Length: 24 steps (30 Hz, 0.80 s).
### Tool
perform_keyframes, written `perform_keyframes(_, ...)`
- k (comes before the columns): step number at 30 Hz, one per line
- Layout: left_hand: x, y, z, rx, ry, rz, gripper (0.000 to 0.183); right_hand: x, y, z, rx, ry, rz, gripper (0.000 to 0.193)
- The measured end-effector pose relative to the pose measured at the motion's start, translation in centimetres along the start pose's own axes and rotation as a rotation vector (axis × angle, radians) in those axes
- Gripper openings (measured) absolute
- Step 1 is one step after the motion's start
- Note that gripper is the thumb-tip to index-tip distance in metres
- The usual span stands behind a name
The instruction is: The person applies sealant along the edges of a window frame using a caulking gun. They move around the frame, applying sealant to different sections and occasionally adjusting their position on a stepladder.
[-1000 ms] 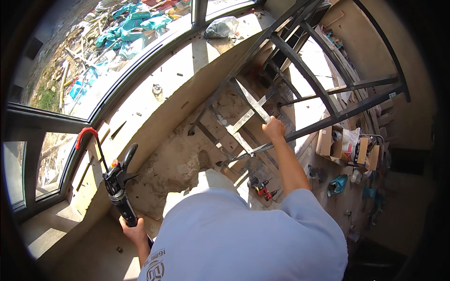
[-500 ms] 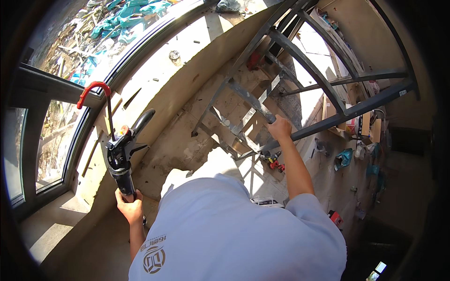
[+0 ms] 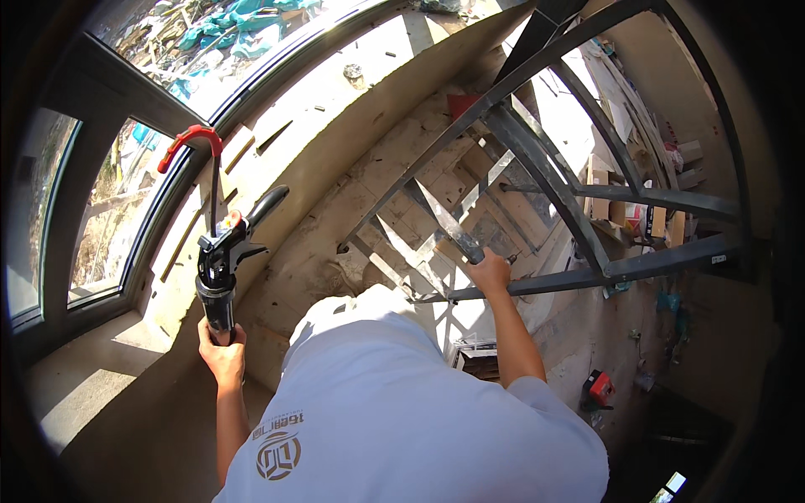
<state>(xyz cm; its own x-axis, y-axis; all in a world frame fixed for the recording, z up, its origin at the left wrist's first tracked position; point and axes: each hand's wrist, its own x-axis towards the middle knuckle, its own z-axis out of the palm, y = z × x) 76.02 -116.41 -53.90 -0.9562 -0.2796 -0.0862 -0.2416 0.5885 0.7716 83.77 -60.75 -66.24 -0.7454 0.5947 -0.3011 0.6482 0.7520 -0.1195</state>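
My left hand [image 3: 224, 352] is wrapped round the lower barrel of a black caulking gun [image 3: 218, 289]. The gun points handle-up beside the window sill, with its trigger and grip to the right and a red-covered hook [image 3: 199, 134] on its rod at the top. My right hand [image 3: 489, 272] is closed on a cross bar of a dark grey metal ladder [image 3: 549, 186], near its lower long rail. This ladder, with several bars, spans the right half of the view. My fingers' undersides are hidden in both grips.
A sunlit sill [image 3: 319, 126] runs under the window frame [image 3: 168, 109] at left, with small bits lying on it. Outside lies rubble with blue sheeting [image 3: 251, 33]. Beyond the ladder are cardboard boxes [image 3: 599, 197]. A red and black tool [image 3: 599, 387] rests on the floor at right.
My view has shifted, and the ladder with my right hand on it now sits lower and nearer. The caulking gun stays in my left hand. The coloured tools by the ladder foot are out of sight.
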Motion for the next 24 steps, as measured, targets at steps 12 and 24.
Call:
perform_keyframes(12,1.6,-3.2,-1.6,-0.139,-0.097,-0.017,0.038,-6.5,-0.8,3.9,0.004,0.028,0.002,0.038)
perform_keyframes(24,7.2,-9.0,-3.6,-0.13,-0.264,0.094,0.042,-9.5,-2.9,-1.3,0.016,0.265,-0.162,0.041)
